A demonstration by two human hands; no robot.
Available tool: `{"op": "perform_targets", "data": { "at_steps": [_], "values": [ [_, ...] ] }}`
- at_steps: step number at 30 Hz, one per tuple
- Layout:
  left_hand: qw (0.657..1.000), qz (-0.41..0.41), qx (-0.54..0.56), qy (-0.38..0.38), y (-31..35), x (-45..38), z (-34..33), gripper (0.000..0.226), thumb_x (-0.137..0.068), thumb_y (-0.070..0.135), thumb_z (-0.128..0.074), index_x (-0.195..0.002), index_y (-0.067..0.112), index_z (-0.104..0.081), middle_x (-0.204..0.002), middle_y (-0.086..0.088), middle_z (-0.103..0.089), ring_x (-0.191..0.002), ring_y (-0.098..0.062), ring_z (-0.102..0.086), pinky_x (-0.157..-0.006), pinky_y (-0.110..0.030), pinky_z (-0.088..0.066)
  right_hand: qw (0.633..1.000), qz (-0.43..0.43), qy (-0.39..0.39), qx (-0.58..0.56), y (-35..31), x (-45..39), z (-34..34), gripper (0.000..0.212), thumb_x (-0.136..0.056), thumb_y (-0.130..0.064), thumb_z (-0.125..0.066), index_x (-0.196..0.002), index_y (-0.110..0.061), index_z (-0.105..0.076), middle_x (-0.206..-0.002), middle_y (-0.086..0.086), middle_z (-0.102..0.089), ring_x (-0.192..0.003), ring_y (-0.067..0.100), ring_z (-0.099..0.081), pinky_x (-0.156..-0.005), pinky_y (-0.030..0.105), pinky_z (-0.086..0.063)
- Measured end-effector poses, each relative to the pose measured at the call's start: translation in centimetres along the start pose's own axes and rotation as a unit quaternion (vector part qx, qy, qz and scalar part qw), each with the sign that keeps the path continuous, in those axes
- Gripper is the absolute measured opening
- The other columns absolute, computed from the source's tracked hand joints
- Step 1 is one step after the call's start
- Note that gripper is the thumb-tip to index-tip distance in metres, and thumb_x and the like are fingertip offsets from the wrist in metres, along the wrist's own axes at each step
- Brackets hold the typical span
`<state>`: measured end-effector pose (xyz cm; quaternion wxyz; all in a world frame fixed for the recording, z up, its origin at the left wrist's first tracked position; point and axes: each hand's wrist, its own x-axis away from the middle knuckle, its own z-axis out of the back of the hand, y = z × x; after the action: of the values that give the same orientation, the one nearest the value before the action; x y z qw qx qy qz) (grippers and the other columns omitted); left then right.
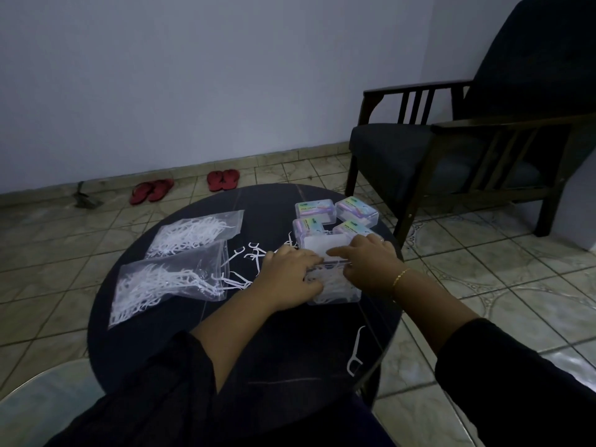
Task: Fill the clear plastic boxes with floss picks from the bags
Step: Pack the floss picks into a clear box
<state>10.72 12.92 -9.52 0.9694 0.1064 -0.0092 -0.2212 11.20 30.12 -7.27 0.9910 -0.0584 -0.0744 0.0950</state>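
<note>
- Both our hands work the open box at the middle of the round table: our left hand curls over its left side, our right hand presses its raised lid with straight fingers.
- Floss picks already sit inside this box.
- Behind it stand four closed boxes, seemingly done.
- Left of it, two bags hold many picks, with loose picks between.
- Box labels are colourful; we cannot read them.
</note>
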Motion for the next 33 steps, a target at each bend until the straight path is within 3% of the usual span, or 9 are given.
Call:
{"op": "perform_targets", "data": {
  "at_steps": [6,11,17,23,25,28,33],
  "values": [
    [1.000,-0.016,-0.003,0.019,-0.4,0.2,-0.2,0.043,-0.089,0.039,-0.053,-0.132,0.033,-0.053,-0.133,0.010,-0.053,-0.121,-0.016,-0.036,-0.095,-0.035,-0.024,1.000,0.006,-0.005,0.016,0.1,0.1,-0.4,0.048,-0.087,-0.057,-0.051,-0.130,-0.034,-0.052,-0.138,0.004,-0.039,-0.130,0.024,-0.029,-0.108,0.045,-0.023],
    [0.999,-0.025,-0.007,0.038,-0.4,0.2,-0.4,0.034,-0.090,0.038,-0.053,-0.123,0.034,-0.060,-0.125,0.012,-0.055,-0.119,-0.015,-0.037,-0.094,-0.034,-0.025,1.000,0.007,0.026,0.002,0.3,0.2,-0.5,0.036,-0.086,-0.054,-0.056,-0.116,-0.034,-0.061,-0.129,0.002,-0.044,-0.124,0.022,-0.034,-0.105,0.042,-0.029],
    [0.998,-0.047,-0.005,0.052,-0.1,0.2,-0.5,0.043,-0.089,0.041,-0.054,-0.131,0.032,-0.052,-0.136,0.015,-0.049,-0.123,-0.014,-0.035,-0.094,-0.033,-0.023,0.999,-0.001,0.016,-0.043,0.8,0.4,-0.3,0.037,-0.091,-0.048,-0.052,-0.125,-0.037,-0.056,-0.127,0.002,-0.044,-0.122,0.023,-0.034,-0.101,0.042,-0.031],
    [0.998,-0.050,-0.032,0.034,-0.3,0.2,-0.7,0.038,-0.091,0.045,-0.050,-0.128,0.035,-0.056,-0.128,0.015,-0.056,-0.118,-0.013,-0.037,-0.093,-0.035,-0.024,0.997,-0.022,0.018,-0.070,2.0,0.5,-0.4,0.005,-0.089,-0.036,-0.057,-0.093,-0.032,-0.057,-0.103,-0.002,-0.052,-0.100,0.015,-0.045,-0.098,0.041,-0.041],
    [0.998,-0.053,-0.028,0.037,-0.2,0.2,-0.7,0.038,-0.092,0.045,-0.050,-0.128,0.035,-0.056,-0.127,0.015,-0.056,-0.118,-0.013,-0.036,-0.092,-0.033,-0.023,0.997,-0.024,0.009,-0.074,2.0,0.4,-0.5,0.011,-0.090,-0.033,-0.058,-0.099,-0.029,-0.061,-0.100,-0.005,-0.052,-0.101,0.014,-0.050,-0.099,0.042,-0.043],
    [0.998,-0.054,-0.023,0.039,-0.1,0.2,-0.8,0.037,-0.093,0.046,-0.048,-0.128,0.036,-0.056,-0.127,0.013,-0.054,-0.120,-0.012,-0.034,-0.092,-0.032,-0.021,0.997,-0.031,-0.004,-0.070,1.7,-0.2,-0.7,0.023,-0.090,-0.028,-0.059,-0.113,-0.029,-0.063,-0.113,-0.002,-0.058,-0.108,0.017,-0.052,-0.099,0.042,-0.043],
    [0.998,-0.052,-0.023,0.039,-0.3,0.3,-1.2,0.039,-0.094,0.049,-0.045,-0.130,0.039,-0.054,-0.128,0.012,-0.050,-0.122,-0.012,-0.032,-0.099,-0.033,-0.022,0.998,-0.041,-0.016,-0.052,0.9,-0.8,-1.1,0.030,-0.094,-0.023,-0.052,-0.121,-0.033,-0.060,-0.120,-0.002,-0.057,-0.111,0.018,-0.051,-0.102,0.039,-0.039]
  ]
}}
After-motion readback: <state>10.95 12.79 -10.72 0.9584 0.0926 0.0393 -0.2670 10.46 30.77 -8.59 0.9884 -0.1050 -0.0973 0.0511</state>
